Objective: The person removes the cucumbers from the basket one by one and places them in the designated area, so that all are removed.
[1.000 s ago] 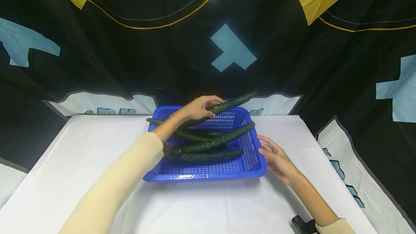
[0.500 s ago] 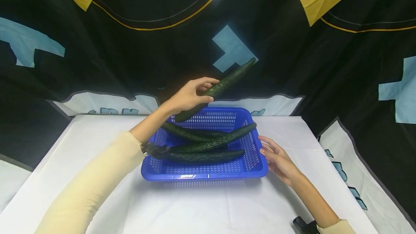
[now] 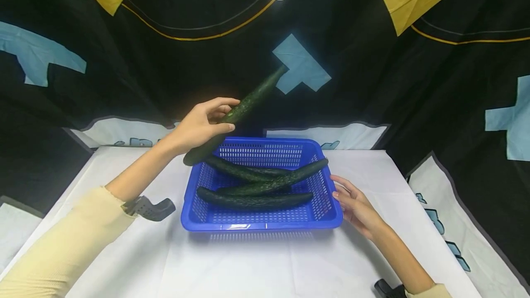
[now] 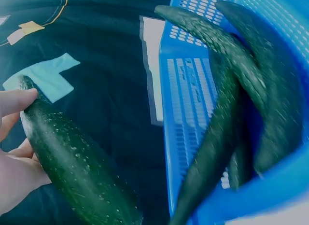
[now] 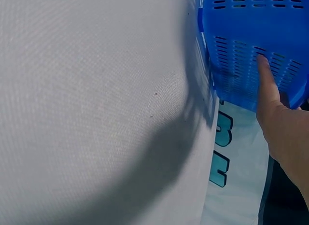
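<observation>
My left hand (image 3: 198,125) grips a long dark green cucumber (image 3: 256,98) round its middle, raised above the back left corner of the blue plastic basket (image 3: 265,227). The cucumber slants, its far end pointing up and right. Several more cucumbers lie inside the basket, among them a front cucumber (image 3: 256,200) and one cucumber (image 3: 290,178) leaning on the right wall. In the left wrist view, fingers and thumb pinch the held cucumber (image 4: 77,162). At the basket's right side, my right hand (image 3: 360,208) touches the outer wall with extended fingers; the right wrist view shows its thumb (image 5: 265,80) against the slotted wall.
The basket stands on a white-covered table (image 3: 248,266). Behind the table hangs a black cloth (image 3: 186,72) with yellow and light blue shapes. A dark wrist device (image 3: 153,208) sticks out from my left sleeve, and another device (image 3: 389,289) from the right.
My left hand has lifted the cucumber out of the basket, then carried it left toward the back left corner. The right hand stays at the basket's right side.
</observation>
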A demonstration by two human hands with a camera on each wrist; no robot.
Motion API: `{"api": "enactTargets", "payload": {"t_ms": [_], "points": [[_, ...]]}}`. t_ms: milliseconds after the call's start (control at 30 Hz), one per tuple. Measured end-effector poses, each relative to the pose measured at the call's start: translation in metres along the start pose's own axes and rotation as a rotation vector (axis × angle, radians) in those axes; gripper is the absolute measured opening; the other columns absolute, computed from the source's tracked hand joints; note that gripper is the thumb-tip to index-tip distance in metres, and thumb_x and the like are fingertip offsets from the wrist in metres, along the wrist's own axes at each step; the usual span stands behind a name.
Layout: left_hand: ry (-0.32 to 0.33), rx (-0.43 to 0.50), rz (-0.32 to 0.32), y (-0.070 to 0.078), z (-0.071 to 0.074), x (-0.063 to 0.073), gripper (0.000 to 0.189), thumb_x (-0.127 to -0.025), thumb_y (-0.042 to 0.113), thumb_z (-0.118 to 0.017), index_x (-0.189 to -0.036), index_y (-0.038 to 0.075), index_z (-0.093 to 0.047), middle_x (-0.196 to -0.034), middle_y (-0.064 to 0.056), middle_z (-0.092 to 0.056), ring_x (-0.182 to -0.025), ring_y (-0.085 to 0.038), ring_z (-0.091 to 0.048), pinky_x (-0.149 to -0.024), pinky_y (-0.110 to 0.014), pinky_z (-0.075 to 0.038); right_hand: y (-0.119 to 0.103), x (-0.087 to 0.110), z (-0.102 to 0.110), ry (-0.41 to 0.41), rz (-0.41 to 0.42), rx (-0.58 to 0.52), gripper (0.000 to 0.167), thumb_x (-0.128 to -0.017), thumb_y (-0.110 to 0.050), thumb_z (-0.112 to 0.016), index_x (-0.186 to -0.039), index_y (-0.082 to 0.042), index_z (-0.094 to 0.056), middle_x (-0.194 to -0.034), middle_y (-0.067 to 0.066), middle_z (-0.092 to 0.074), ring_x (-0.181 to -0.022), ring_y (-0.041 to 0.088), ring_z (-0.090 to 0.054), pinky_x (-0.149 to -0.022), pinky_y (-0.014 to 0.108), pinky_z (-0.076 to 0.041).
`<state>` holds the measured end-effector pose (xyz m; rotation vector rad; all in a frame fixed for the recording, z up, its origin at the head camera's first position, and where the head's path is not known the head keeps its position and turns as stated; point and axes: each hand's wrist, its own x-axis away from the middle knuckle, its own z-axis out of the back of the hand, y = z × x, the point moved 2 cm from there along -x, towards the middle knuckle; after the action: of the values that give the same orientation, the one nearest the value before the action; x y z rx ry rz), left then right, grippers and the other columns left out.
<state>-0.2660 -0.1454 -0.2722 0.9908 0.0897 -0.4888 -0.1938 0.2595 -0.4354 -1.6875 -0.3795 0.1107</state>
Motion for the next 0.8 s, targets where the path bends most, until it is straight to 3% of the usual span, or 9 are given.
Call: {"api": "enactTargets", "payload": {"t_ms": [300, 433, 600, 800], "points": [[0.040, -0.011, 0.189, -0.021, 0.033, 0.040, 0.058, -0.093, 0.013, -0.069, -0.147, 0.013, -0.048, -0.137, -0.021, -0.051, -0.128, -0.040, -0.045, -0.106, -0.067, -0.031, 0.000, 0.001, -0.001, -0.008, 0.010, 0.004, 0.060, -0.103, -0.012, -0.053, -0.156, -0.006, -0.023, -0.150, 0.018, -0.039, -0.105, 0.019, -0.064, -0.085, 0.033, -0.055], [0.049, 0.006, 0.277, -0.038, 0.043, 0.059, 0.062, -0.093, 0.012, -0.067, -0.149, 0.011, -0.042, -0.140, -0.025, -0.046, -0.130, -0.046, -0.042, -0.102, -0.069, -0.034, 0.000, 0.001, -0.001, -0.012, 0.012, 0.005, 0.061, -0.103, -0.011, -0.052, -0.156, -0.006, -0.023, -0.150, 0.017, -0.039, -0.105, 0.018, -0.064, -0.084, 0.032, -0.056], [0.054, 0.043, 0.390, -0.065, 0.052, 0.085, 0.064, -0.094, 0.010, -0.064, -0.152, 0.010, -0.036, -0.140, -0.029, -0.042, -0.127, -0.050, -0.045, -0.092, -0.065, -0.044, 0.000, 0.001, -0.001, -0.030, 0.018, -0.001, 0.061, -0.104, -0.011, -0.051, -0.157, -0.005, -0.021, -0.149, 0.016, -0.040, -0.104, 0.017, -0.064, -0.084, 0.032, -0.055], [0.082, 0.044, 0.436, -0.099, 0.058, 0.116, 0.067, -0.094, 0.009, -0.065, -0.153, 0.005, -0.033, -0.138, -0.031, -0.042, -0.122, -0.047, -0.049, -0.084, -0.046, -0.048, -0.001, 0.000, 0.001, -0.053, 0.023, -0.002, 0.061, -0.104, -0.010, -0.050, -0.158, -0.006, -0.021, -0.147, 0.013, -0.043, -0.104, 0.016, -0.064, -0.085, 0.032, -0.055]]}}
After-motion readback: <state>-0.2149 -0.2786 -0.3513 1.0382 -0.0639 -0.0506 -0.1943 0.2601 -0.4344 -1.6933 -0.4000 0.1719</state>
